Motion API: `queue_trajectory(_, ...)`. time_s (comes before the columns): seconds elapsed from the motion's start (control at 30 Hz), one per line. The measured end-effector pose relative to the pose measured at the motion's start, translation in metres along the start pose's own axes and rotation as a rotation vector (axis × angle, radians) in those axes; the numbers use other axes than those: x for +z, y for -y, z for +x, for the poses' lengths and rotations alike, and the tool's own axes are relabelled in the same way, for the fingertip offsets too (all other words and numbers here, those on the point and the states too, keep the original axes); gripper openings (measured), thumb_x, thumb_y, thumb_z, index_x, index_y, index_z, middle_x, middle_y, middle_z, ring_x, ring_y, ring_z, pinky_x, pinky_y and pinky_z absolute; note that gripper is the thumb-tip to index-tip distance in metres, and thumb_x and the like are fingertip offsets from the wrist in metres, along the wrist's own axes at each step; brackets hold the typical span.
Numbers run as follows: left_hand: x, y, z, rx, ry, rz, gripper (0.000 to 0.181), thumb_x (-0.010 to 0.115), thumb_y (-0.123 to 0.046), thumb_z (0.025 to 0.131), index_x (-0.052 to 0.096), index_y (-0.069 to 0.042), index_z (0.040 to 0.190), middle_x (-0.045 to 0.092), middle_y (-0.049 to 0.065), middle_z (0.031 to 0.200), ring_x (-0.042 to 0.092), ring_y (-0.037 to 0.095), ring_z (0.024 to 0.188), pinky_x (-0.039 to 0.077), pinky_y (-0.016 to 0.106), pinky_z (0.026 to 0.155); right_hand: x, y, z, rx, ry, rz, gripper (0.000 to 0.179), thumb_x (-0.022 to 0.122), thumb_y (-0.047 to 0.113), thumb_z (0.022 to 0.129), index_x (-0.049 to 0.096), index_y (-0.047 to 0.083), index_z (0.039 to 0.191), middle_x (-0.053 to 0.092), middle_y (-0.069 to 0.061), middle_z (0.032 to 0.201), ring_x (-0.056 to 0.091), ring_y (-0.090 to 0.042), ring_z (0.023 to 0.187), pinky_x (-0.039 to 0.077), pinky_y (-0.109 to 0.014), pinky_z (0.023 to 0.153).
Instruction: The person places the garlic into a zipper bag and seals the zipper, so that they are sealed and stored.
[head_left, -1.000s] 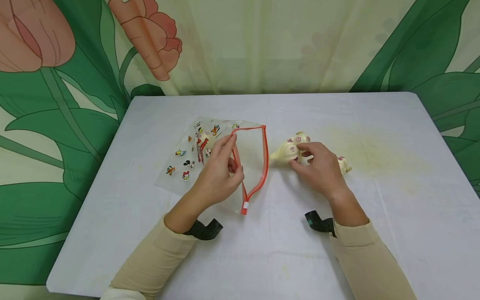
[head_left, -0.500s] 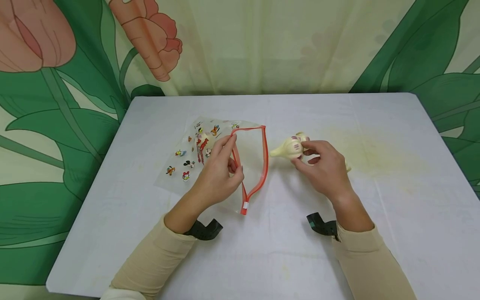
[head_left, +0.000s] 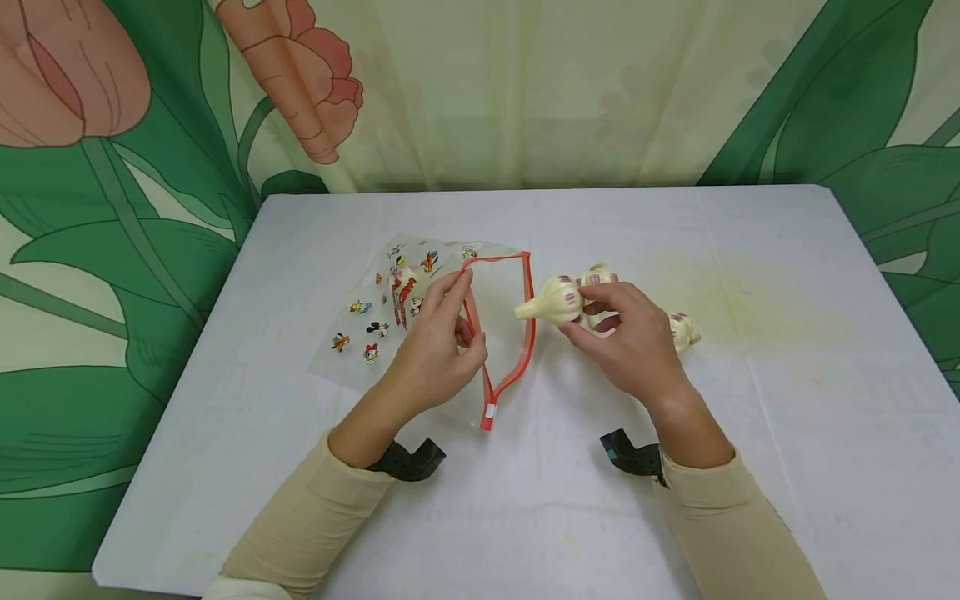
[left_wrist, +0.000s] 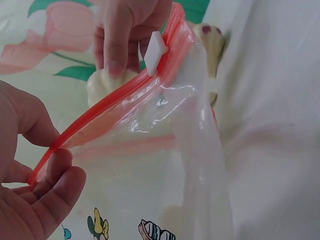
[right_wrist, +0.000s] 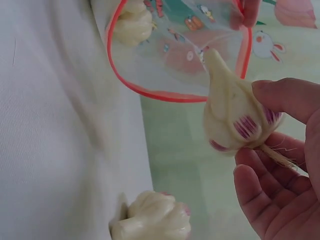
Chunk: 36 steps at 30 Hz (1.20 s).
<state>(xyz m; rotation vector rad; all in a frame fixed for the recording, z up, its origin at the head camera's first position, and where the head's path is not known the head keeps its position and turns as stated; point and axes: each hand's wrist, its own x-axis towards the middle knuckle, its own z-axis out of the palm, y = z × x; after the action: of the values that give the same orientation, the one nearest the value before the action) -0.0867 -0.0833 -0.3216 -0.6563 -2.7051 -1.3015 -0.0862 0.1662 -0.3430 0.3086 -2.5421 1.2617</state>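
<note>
My left hand (head_left: 435,354) pinches the red zip edge of a clear plastic slider bag (head_left: 352,358) printed with cartoon figures. The bag's mouth gapes towards the right, and a white slider (left_wrist: 155,54) sits near one end of the zip. In my right hand (head_left: 637,346) a garlic bulb (head_left: 553,300) is held between thumb and fingers, its pointed neck overlapping the red rim in the head view. Through the mouth, the right wrist view shows another garlic bulb (right_wrist: 132,25) inside the bag.
Behind the right hand lies a garlic bulb (head_left: 598,273), partly covered. One more bulb (head_left: 684,332) rests on the white-covered table (head_left: 787,467) right of that hand. A floral curtain (head_left: 525,100) hangs beyond the table's far edge.
My right hand first shifts slightly right with the garlic bulb, then moves left, bringing its neck to the bag's rim. The left hand and bag stay in place.
</note>
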Motion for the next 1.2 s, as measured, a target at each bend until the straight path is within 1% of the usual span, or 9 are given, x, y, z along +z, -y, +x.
queue_trajectory(0.13,0.0,0.0,-0.001,-0.001,-0.001,-0.006,0.072,0.062,0.003,0.087,0.031,0.007,0.152,0.032,0.018,0.153,0.055,0.013,0.075,0.051,0.027,0.068,0.006,0.004,0.002,-0.018,0.017,-0.013,0.042,0.086,0.01,0.078,0.07,0.0,0.115,0.067,-0.01,0.104,0.065,-0.023,0.089,0.054,-0.027,0.072)
queue_trajectory(0.23,0.0,0.0,-0.001,0.001,-0.004,-0.008,0.072,0.062,0.003,0.087,0.032,0.007,0.153,0.033,0.018,0.152,0.055,0.013,0.075,0.051,0.027,0.068,0.011,0.009,0.003,-0.024,0.042,-0.024,0.042,0.086,0.013,0.079,0.07,0.0,0.116,0.067,-0.009,0.104,0.065,-0.025,0.089,0.056,-0.039,0.073)
queue_trajectory(0.27,0.0,0.0,-0.001,0.004,-0.005,-0.009,0.072,0.062,0.003,0.087,0.032,0.007,0.153,0.033,0.018,0.152,0.056,0.013,0.075,0.051,0.027,0.068,0.012,0.01,0.003,-0.026,0.052,-0.027,0.042,0.086,0.014,0.079,0.07,0.001,0.116,0.067,-0.009,0.104,0.065,-0.025,0.089,0.056,-0.041,0.073)
queue_trajectory(0.37,0.0,0.001,-0.001,0.013,-0.01,-0.009,0.071,0.062,0.003,0.087,0.032,0.008,0.152,0.033,0.018,0.152,0.055,0.012,0.075,0.051,0.026,0.067,0.017,0.014,0.005,-0.025,0.084,-0.018,0.042,0.085,0.015,0.08,0.07,0.002,0.117,0.066,-0.009,0.103,0.065,-0.024,0.09,0.056,-0.042,0.074)
queue_trajectory(0.5,0.0,0.002,-0.001,0.022,-0.012,-0.007,0.071,0.062,0.004,0.086,0.033,0.009,0.151,0.034,0.019,0.151,0.055,0.012,0.074,0.051,0.026,0.067,0.024,0.016,0.007,-0.025,0.113,0.009,0.043,0.085,0.015,0.08,0.07,0.002,0.117,0.066,-0.01,0.104,0.066,-0.027,0.091,0.057,-0.042,0.073)
queue_trajectory(0.67,0.0,0.002,-0.001,0.027,-0.011,-0.013,0.072,0.061,0.004,0.085,0.033,0.008,0.152,0.034,0.019,0.151,0.055,0.012,0.074,0.051,0.026,0.067,0.032,0.018,0.011,-0.022,0.121,0.032,0.044,0.086,0.017,0.079,0.069,0.0,0.116,0.066,-0.012,0.105,0.067,-0.028,0.088,0.058,-0.043,0.072)
queue_trajectory(0.77,0.0,0.002,-0.001,0.026,-0.01,-0.017,0.072,0.061,0.004,0.086,0.032,0.008,0.152,0.033,0.019,0.151,0.055,0.013,0.074,0.05,0.026,0.067,0.037,0.019,0.014,-0.017,0.133,0.032,0.045,0.085,0.017,0.08,0.068,-0.002,0.117,0.066,-0.013,0.106,0.066,-0.027,0.088,0.058,-0.041,0.073)
queue_trajectory(0.9,-0.001,0.002,-0.002,0.023,-0.007,-0.02,0.073,0.062,0.004,0.086,0.032,0.007,0.152,0.032,0.019,0.152,0.055,0.013,0.075,0.05,0.026,0.067,0.042,0.019,0.017,-0.009,0.142,0.032,0.047,0.084,0.017,0.081,0.067,-0.004,0.119,0.066,-0.014,0.103,0.066,-0.027,0.087,0.058,-0.04,0.074)
queue_trajectory(1.2,-0.002,0.002,-0.002,0.02,-0.003,-0.02,0.073,0.062,0.003,0.086,0.031,0.007,0.153,0.032,0.019,0.152,0.054,0.013,0.075,0.05,0.026,0.066,0.048,0.019,0.019,0.078,0.164,0.017,0.05,0.084,0.021,0.081,0.066,-0.004,0.12,0.064,-0.012,0.102,0.069,-0.025,0.085,0.058,-0.039,0.077)
